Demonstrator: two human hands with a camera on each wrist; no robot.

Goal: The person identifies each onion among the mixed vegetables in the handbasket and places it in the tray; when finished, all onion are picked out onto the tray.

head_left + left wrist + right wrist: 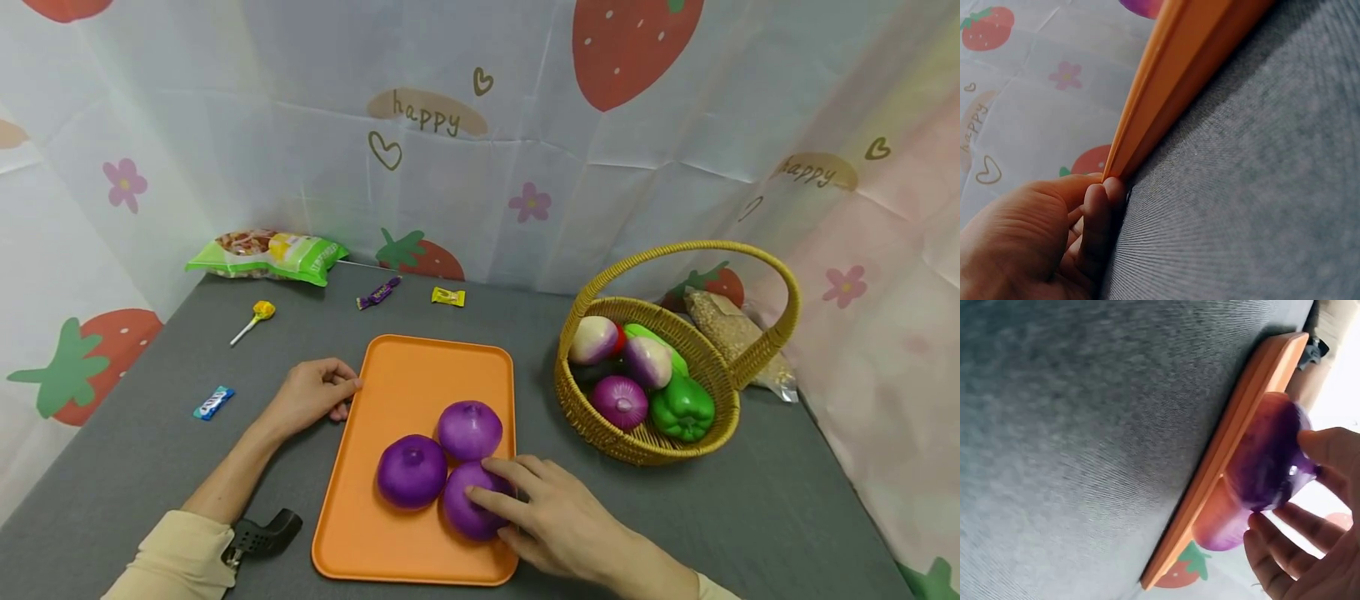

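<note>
The left hand (317,390) is pinching the left rim of the orange tray (412,367) on the grey tabletop (318,325), and the right hand (558,518) has its fingers curved around the nearest purple onion (463,507) on that tray. Left onion (412,473) and far onion (470,431) sit right beside it, with a wicker basket (588,433) holding a green bell pepper (682,408) off to the right.

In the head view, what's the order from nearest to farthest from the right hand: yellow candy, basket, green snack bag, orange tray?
1. Orange tray: right below the fingers of the right hand.
2. Basket: beyond the hand, toward its right.
3. Yellow candy: behind the tray.
4. Green snack bag: far back, on the left.
</note>
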